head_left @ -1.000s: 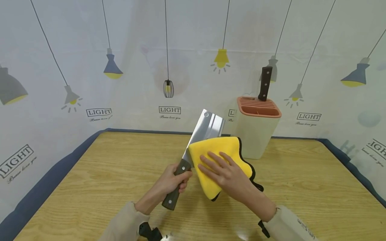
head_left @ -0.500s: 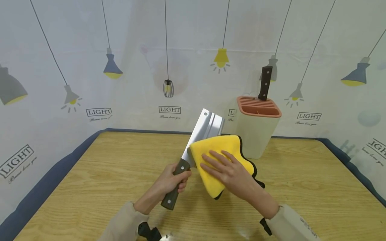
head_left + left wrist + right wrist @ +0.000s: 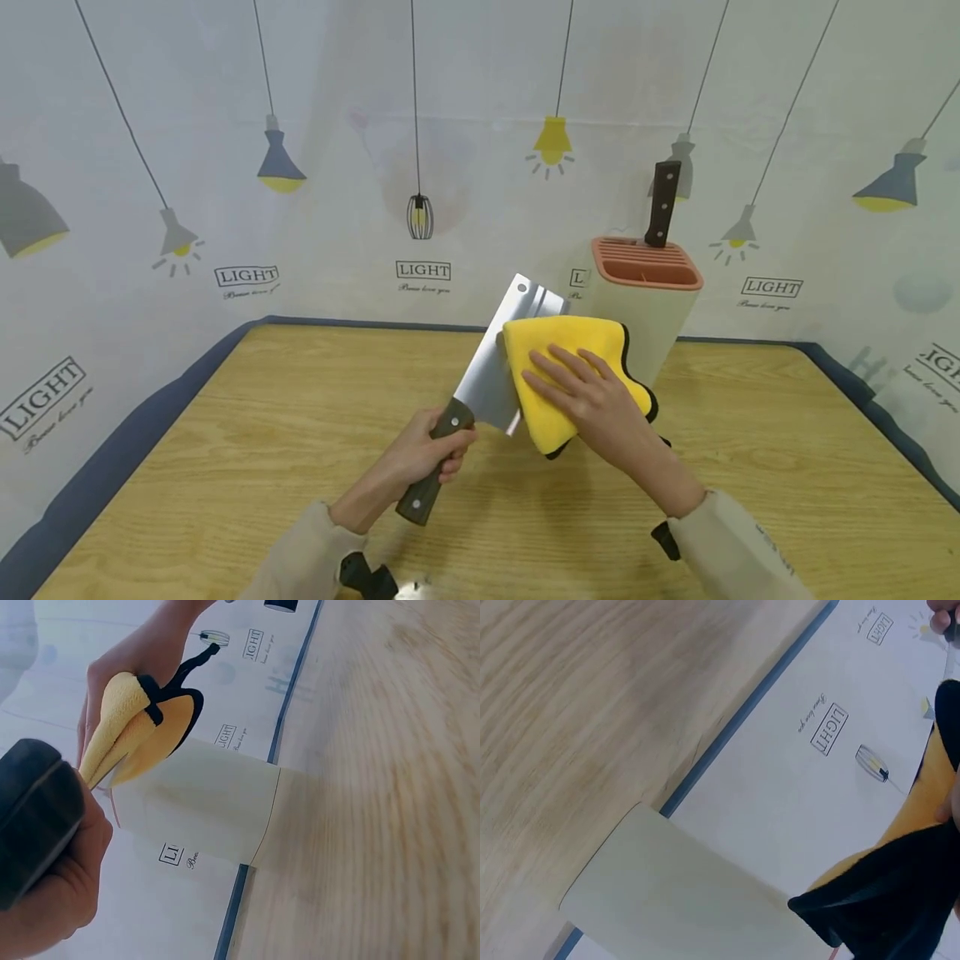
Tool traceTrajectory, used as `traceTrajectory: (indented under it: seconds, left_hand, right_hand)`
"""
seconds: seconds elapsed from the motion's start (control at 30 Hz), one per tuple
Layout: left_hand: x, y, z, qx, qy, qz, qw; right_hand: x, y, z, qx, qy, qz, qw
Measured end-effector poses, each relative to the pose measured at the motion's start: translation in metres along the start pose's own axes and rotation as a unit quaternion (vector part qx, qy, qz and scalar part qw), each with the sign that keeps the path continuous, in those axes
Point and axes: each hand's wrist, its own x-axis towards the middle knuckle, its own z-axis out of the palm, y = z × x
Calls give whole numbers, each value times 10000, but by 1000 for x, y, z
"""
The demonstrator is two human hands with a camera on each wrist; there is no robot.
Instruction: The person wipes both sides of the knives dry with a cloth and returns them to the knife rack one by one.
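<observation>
My left hand [image 3: 427, 450] grips the dark handle of a cleaver [image 3: 486, 379], its broad steel blade tilted up and to the right above the table. My right hand [image 3: 592, 408] holds a folded yellow cloth [image 3: 532, 408] with a black edge against the blade. Its fingers lie spread over the cloth's top face, and the thumb is hidden beneath. In the left wrist view the cloth [image 3: 154, 742] folds around both sides of the blade. The right wrist view shows the cloth's dark border [image 3: 892, 892] hanging down close by.
Behind the cloth, at the back right, stands a cream knife block [image 3: 660, 325] with an orange slotted top. A dark-handled knife [image 3: 663, 204] stands in it. The wooden table [image 3: 262, 433] meets a lamp-printed backdrop [image 3: 337, 167] at the rear.
My right hand has slid the cloth up and to the right along the blade, uncovering more steel near the handle. The left hand holds the cleaver nearly still.
</observation>
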Motion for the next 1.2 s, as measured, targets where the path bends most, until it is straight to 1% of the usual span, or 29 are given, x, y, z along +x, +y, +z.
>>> traceTrajectory:
  seconds: [0.13,0.3,0.43,0.6,0.73,0.87,1.03,1.2]
  left_hand:
    - [-1,0,-1,-41,-127,-2,9999]
    - [-1,-2,0,-59,-181,-85,9998]
    - [-1,-3,0,-36,-261,-88,9996]
    - [-1,-4,1,25,-342,-47,9994]
    - [-2,-4,1,54,-450,-35,9990]
    - [-2,-5,2,34,-518,-49,9986]
    - [-2,-4,3,77,-531,-23,9986]
    - [-2,-4,4,89,-467,-80,9988]
  right_hand:
    - [-1,8,1,33,2,207,9998]
    - [-3,17,2,75,118,419,9990]
    - [-5,23,2,123,71,680,9976]
    - [-8,28,3,113,61,963,9953]
    - [-10,29,3,120,59,1112,9937]
    - [-10,28,3,25,70,1135,9935]
    - [-9,26,1,-191,106,1052,9942]
    - [-8,21,0,-278,-42,977,9948]
